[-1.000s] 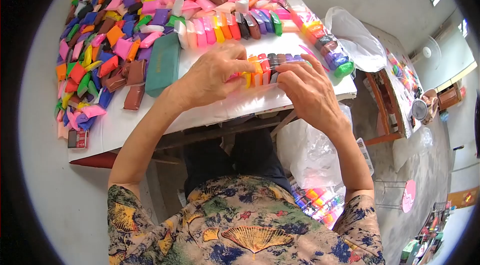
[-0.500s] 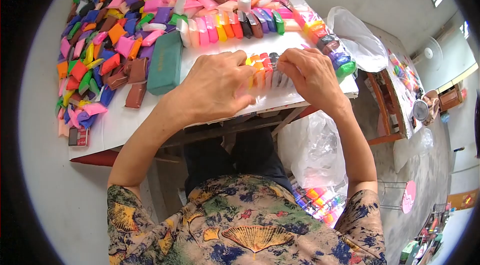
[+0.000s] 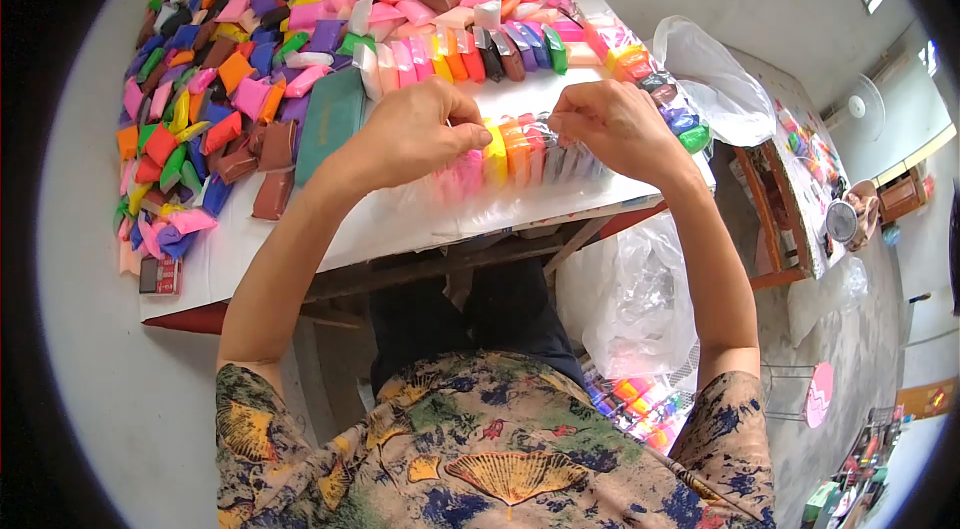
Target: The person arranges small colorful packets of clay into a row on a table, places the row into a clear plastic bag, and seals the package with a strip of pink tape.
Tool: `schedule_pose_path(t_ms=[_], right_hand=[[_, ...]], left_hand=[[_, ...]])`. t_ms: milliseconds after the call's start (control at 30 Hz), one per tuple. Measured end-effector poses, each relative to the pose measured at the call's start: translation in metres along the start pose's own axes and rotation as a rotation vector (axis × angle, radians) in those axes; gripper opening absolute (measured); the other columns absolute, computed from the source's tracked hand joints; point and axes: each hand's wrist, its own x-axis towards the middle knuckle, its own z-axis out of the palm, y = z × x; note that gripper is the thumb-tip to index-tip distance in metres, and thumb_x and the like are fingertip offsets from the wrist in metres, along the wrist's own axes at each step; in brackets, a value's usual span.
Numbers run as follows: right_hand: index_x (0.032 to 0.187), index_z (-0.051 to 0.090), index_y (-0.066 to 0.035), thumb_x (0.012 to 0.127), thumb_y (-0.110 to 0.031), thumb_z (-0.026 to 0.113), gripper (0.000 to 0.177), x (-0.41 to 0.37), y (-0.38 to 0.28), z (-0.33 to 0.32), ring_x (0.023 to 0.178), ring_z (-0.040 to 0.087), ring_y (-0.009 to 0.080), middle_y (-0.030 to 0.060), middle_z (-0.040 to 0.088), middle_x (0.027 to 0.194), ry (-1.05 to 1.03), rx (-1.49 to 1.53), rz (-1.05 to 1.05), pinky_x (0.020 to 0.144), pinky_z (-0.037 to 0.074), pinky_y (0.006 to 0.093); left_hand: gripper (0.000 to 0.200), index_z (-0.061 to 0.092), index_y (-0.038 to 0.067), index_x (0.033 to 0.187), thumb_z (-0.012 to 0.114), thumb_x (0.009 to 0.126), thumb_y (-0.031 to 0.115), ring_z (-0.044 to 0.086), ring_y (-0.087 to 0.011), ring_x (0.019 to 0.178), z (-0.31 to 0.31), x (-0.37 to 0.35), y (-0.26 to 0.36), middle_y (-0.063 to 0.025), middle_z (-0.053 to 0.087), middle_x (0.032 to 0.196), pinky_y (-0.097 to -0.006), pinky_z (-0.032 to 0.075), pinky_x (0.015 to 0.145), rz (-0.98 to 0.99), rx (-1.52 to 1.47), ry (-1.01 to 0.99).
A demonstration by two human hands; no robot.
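Note:
A clear plastic bag (image 3: 520,164) holding a row of coloured clay bars stands on the white table (image 3: 300,239) in front of me. My left hand (image 3: 415,134) pinches the bag's top edge at its left end, above the yellow bar. At the right end, my right hand (image 3: 610,129) pinches the same top edge. Both hands are closed on the plastic.
A big heap of wrapped clay blocks (image 3: 250,29) covers the table's far and left parts. A dark green case (image 3: 328,124) lies left of my hands. Another row of bars (image 3: 460,54) lies behind the bag. White plastic bags (image 3: 715,79) sit at the right.
The filled bag has been tipped up from lying flat, so the bars now hang below its top edge. Both hands rose and shifted to pinch that edge.

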Motion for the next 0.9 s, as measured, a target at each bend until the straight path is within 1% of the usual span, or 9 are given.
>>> schedule_pose_path(t_ms=[100,200,300,400,500,600,700,800,900], right_hand=[[0.085,0.071,-0.001,0.087,-0.023,0.068,0.023,0.004,-0.005,0.001,0.072,0.068,0.0218,0.0116,0.071,0.077,-0.023,-0.056,0.076,0.069,0.051,0.0360],[0.082,0.071,-0.001,0.085,-0.027,0.069,0.026,0.006,-0.011,0.004,0.073,0.068,0.0233,0.0124,0.071,0.077,-0.014,-0.097,0.136,0.070,0.052,0.0374],[0.080,0.071,-0.002,0.082,-0.030,0.070,0.028,0.013,-0.005,0.011,0.076,0.069,0.0260,0.0129,0.070,0.078,-0.010,-0.162,0.151,0.072,0.052,0.0392],[0.079,0.072,-0.004,0.079,-0.029,0.069,0.025,0.016,-0.006,0.013,0.081,0.069,0.0347,0.0177,0.071,0.079,0.001,-0.199,0.102,0.077,0.052,0.0453],[0.078,0.070,-0.002,0.079,-0.036,0.073,0.035,0.020,-0.002,0.014,0.077,0.068,0.0290,0.0147,0.069,0.077,-0.024,-0.223,0.116,0.072,0.051,0.0411],[0.075,0.069,-0.001,0.077,-0.045,0.076,0.045,0.021,-0.011,0.007,0.075,0.068,0.0294,0.0158,0.068,0.075,-0.050,-0.231,0.111,0.072,0.051,0.0411],[0.080,0.071,-0.003,0.074,-0.052,0.077,0.050,0.026,-0.027,0.002,0.085,0.070,0.0339,0.0182,0.072,0.085,-0.139,-0.295,0.140,0.078,0.052,0.0441],[0.079,0.071,-0.001,0.071,-0.057,0.078,0.057,0.031,-0.026,0.007,0.085,0.070,0.0332,0.0176,0.072,0.085,-0.129,-0.355,0.110,0.079,0.053,0.0439],[0.080,0.071,-0.001,0.069,-0.059,0.079,0.059,0.034,-0.014,0.009,0.086,0.071,0.0323,0.0173,0.072,0.085,-0.114,-0.340,0.124,0.079,0.053,0.0437]], left_hand=[[0.022,0.069,-0.004,0.075,0.066,0.084,0.016,0.064,-0.0165,0.060,0.002,0.008,-0.010,-0.0106,0.066,0.065,-0.0325,0.050,0.059,-0.122,-0.188,-0.026],[0.022,0.068,-0.005,0.071,0.068,0.083,0.014,0.064,-0.0147,0.057,0.004,0.011,-0.010,-0.0096,0.066,0.063,-0.0316,0.050,0.055,-0.129,-0.186,-0.004],[0.020,0.067,-0.005,0.071,0.069,0.079,0.013,0.066,-0.0184,0.059,0.001,0.014,-0.004,-0.0128,0.066,0.063,-0.0341,0.051,0.056,-0.168,-0.104,-0.030],[0.023,0.059,-0.003,0.066,0.071,0.079,0.011,0.065,-0.0136,0.057,0.001,0.021,-0.001,-0.0088,0.063,0.062,-0.0297,0.052,0.053,-0.169,0.086,-0.031],[0.028,0.055,-0.003,0.061,0.073,0.076,0.012,0.067,-0.0154,0.057,-0.002,0.025,0.002,-0.0104,0.063,0.060,-0.0312,0.052,0.051,-0.200,0.110,-0.103],[0.028,0.054,-0.004,0.060,0.073,0.075,0.011,0.066,-0.0155,0.055,-0.005,0.031,0.005,-0.0106,0.062,0.059,-0.0309,0.051,0.049,-0.196,0.163,-0.161],[0.028,0.054,-0.004,0.060,0.073,0.074,0.010,0.065,-0.0159,0.054,-0.005,0.034,0.000,-0.0111,0.062,0.059,-0.0309,0.050,0.048,-0.162,0.143,-0.152],[0.028,0.055,-0.004,0.061,0.074,0.074,0.012,0.063,-0.0160,0.054,-0.005,0.032,0.000,-0.0114,0.061,0.058,-0.0330,0.048,0.049,-0.126,0.195,-0.111],[0.030,0.055,-0.004,0.063,0.076,0.074,0.016,0.060,-0.0166,0.054,-0.005,0.028,0.001,-0.0107,0.059,0.058,-0.0356,0.047,0.050,-0.202,0.155,-0.128]])
